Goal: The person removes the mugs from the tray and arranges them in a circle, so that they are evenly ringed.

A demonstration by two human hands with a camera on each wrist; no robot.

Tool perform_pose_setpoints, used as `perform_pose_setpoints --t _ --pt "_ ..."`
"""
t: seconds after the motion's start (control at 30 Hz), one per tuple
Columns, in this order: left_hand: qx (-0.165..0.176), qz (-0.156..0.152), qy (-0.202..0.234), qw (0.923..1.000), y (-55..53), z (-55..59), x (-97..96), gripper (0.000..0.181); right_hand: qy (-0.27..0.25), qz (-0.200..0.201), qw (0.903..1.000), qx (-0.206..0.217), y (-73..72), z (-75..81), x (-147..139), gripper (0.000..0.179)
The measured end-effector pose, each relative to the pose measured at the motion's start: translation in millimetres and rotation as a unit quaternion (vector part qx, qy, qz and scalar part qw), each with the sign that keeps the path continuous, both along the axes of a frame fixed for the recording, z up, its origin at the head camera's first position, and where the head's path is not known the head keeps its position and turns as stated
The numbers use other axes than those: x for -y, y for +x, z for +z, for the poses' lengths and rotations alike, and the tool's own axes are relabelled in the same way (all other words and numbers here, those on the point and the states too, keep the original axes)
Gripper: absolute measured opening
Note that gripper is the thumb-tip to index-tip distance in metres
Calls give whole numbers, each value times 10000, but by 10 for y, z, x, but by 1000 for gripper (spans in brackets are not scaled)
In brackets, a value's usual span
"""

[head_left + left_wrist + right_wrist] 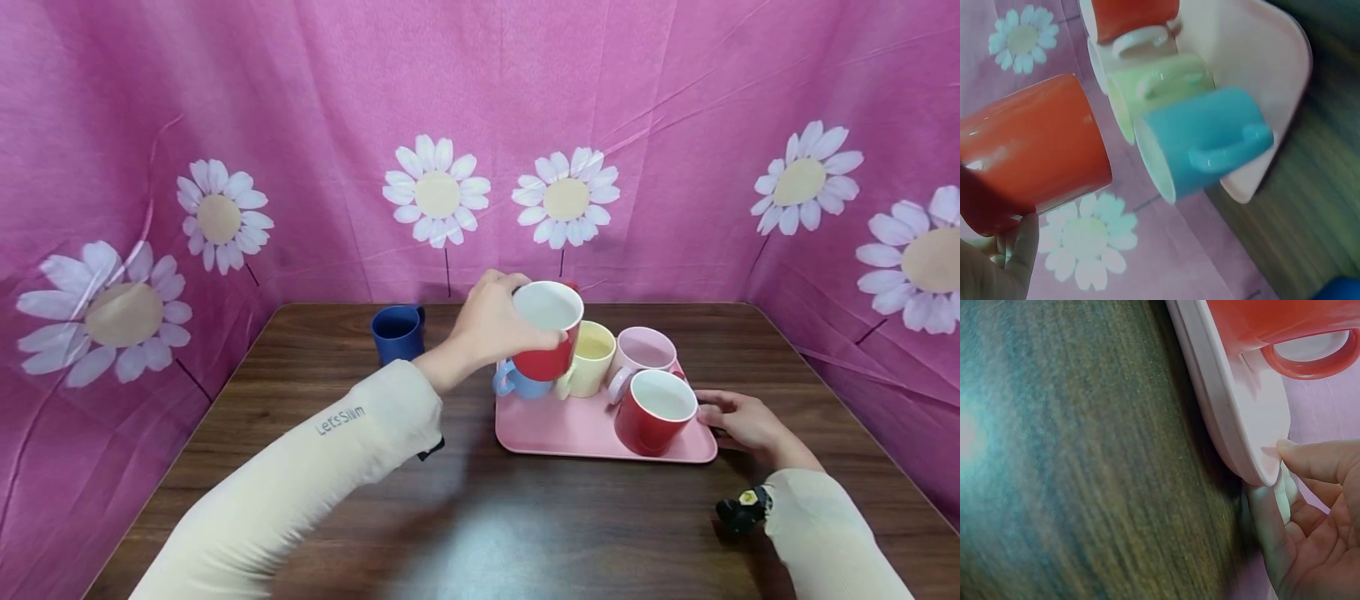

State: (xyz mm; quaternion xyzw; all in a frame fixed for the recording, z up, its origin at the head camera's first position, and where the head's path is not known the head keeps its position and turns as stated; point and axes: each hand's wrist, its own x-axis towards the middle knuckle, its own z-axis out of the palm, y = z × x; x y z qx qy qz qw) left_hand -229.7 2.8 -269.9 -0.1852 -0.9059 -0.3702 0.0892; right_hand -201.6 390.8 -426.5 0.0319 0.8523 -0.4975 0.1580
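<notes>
My left hand (498, 321) grips a red mug (545, 358) with a white inside, thumb on its near side, raised over the left back part of the pink tray (555, 429). Partly hidden beneath it, a light blue mug (528, 385) stands on the tray, handle to the left. Beside that come a pale yellow mug (592, 375) and a pink mug (647, 348). A second red mug (652, 421) stands at the tray's front right. My right hand (1316, 519) pinches the tray's right rim between thumb and fingers.
A dark blue mug (397, 333) stands on the wooden table (360, 533), left of the tray. A pink cloth (495, 75) printed with daisies hangs behind the table and along both sides.
</notes>
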Motion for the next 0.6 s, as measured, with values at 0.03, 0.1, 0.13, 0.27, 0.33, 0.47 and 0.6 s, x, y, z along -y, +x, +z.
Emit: perform_pose_setpoints --t 0.03,0.1,0.13,0.27,0.33,0.47,0.6 --pt "-21 16 -6 10000 -11 12 37 71 -1 19 10000 -9 0 0 1 57" --pt "-28 60 34 10000 -28 34 112 71 15 18 10000 -8 0 2 2 58" --pt "-32 97 42 9999 -38 44 148 71 24 -1 10000 -2 2 5 5 58" --pt "-83 294 88 9995 -81 72 303 71 33 -12 10000 14 4 4 6 60" --pt "-117 412 109 9990 -108 81 389 70 19 -17 10000 16 3 3 7 59" --pt "-119 575 201 9981 -163 90 572 68 14 -22 10000 12 0 6 9 56" --pt "-196 772 189 9966 -205 88 756 68 33 -21 10000 -2 7 11 15 57"
